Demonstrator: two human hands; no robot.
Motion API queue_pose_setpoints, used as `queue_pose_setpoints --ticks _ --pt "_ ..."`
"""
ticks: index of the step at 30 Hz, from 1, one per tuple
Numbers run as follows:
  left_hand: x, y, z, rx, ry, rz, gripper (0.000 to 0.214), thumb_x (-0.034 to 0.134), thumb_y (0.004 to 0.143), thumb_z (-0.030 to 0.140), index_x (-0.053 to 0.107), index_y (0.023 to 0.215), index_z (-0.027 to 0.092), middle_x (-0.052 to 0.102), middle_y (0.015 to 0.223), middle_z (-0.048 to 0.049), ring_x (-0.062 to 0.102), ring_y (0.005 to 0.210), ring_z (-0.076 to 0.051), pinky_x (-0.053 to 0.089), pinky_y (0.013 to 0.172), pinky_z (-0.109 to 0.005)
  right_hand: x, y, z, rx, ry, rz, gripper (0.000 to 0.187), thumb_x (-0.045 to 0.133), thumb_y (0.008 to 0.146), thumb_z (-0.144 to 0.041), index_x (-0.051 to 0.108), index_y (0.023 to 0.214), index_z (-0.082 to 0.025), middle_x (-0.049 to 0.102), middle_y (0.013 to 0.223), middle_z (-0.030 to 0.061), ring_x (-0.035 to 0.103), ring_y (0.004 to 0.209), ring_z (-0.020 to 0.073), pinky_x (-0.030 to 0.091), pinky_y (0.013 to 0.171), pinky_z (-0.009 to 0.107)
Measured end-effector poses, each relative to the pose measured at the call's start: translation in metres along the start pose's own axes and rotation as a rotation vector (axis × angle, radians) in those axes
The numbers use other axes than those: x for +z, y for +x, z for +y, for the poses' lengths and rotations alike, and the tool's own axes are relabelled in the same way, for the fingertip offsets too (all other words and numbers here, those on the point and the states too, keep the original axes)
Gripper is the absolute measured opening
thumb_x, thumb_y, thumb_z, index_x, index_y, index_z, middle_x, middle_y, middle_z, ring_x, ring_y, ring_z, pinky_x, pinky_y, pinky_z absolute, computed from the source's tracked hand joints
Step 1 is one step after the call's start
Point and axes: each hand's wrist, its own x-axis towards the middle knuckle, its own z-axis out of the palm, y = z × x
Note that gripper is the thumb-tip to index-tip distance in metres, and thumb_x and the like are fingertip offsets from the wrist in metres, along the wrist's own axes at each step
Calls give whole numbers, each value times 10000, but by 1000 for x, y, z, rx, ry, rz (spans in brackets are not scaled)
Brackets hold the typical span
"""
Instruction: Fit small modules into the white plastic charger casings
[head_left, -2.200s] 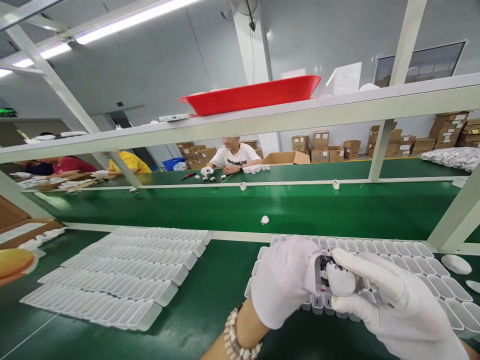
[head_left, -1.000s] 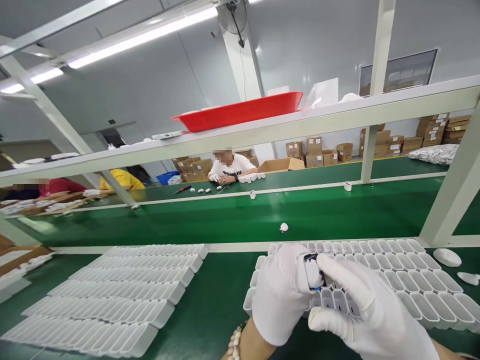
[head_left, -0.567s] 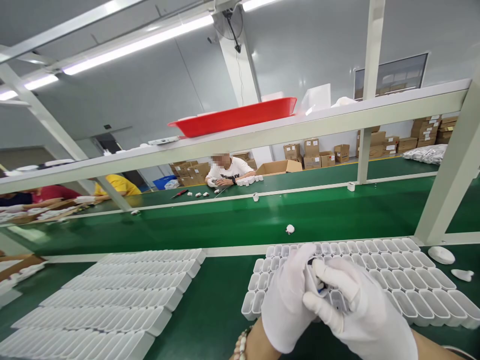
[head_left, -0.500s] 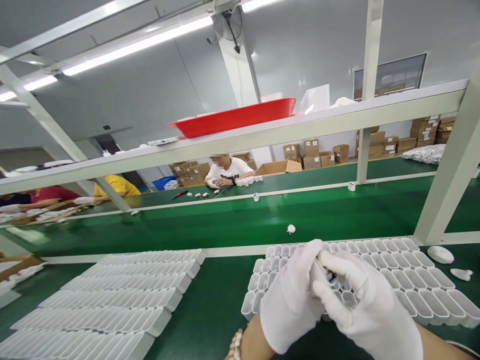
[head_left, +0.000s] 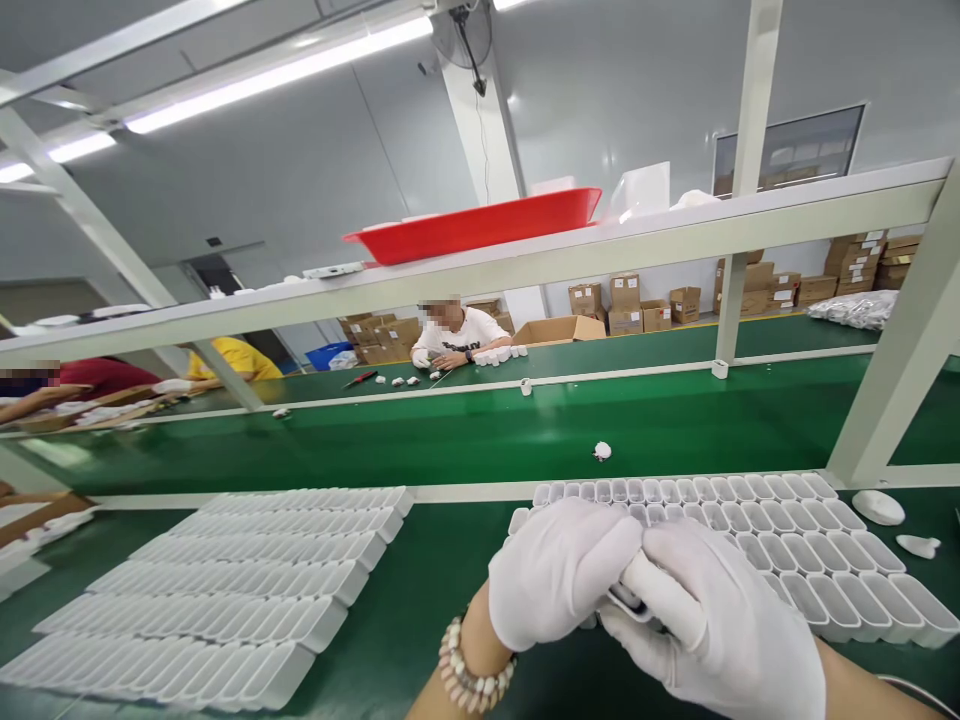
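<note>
Both of my hands wear white cloth gloves and meet over the right-hand rows of white plastic cups. My right hand is closed around a small white plastic case with something dark inside, mostly hidden by fingers. Pressed against the same case from the other side, my left hand has its fingers curled at the case's upper edge. Under and behind the gloves stand rows of open, oblong white plastic cups. What the dark part is cannot be made out.
More rows of white cups stand at left on the green bench. Beyond runs a green belt with a small white piece on it. A shelf with a red tray crosses overhead. A co-worker sits opposite.
My hands have come lower and closer together over the case, with the left hand turned more palm-down. The view has shifted slightly. The co-worker opposite still sits with hands on the bench.
</note>
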Motion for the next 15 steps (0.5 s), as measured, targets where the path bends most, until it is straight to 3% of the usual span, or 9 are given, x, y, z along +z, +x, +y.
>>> queue_pose_setpoints --ticks 5,7,9,11,12,14,15 --pt "7 3 -1 43 0 -89 115 448 901 162 552 935 125 630 700 -49 545 582 -159 451 543 -302 10 -6 2 95 154 22 77 521 904 -146 552 958 -192 604 705 8 540 590 154 413 510 283" --pt "13 7 -3 34 -11 -185 95 470 886 201 544 849 155 594 641 -26 503 526 -158 391 485 -305 14 -8 4 161 214 -1 84 540 879 -136 572 914 -206 574 674 -9 526 587 147 427 533 278" --pt "13 11 -11 -61 -41 -339 74 527 863 233 547 814 181 565 588 9 494 489 -154 363 469 -300 15 -8 10 291 302 -94 78 548 885 -162 600 872 -219 584 677 -15 539 596 140 449 561 275" --pt "7 10 -26 -246 -91 -442 169 620 832 280 585 967 184 619 657 14 564 551 -162 426 533 -298 13 -6 23 529 377 -176 86 551 913 -252 625 873 -232 626 727 -9 579 626 138 479 589 272" --pt "1 7 -37 -370 -110 -442 365 664 818 321 562 1139 180 671 782 -10 622 661 -182 479 624 -311 12 -5 33 675 378 -191 108 558 918 -315 629 904 -235 647 763 -3 601 646 142 493 599 272" --pt "-12 -7 -63 -714 -131 -466 618 701 804 365 459 1352 216 685 1066 -60 655 927 -213 505 836 -344 12 -2 59 939 270 -188 248 583 896 -431 606 1038 -229 684 876 26 645 725 163 518 632 276" --pt "-17 -18 -76 -906 -112 -527 590 694 813 360 480 1349 238 670 1128 -66 642 1000 -224 484 908 -365 13 0 76 1030 180 -207 334 598 881 -454 572 1119 -221 695 937 40 659 764 171 524 653 274"
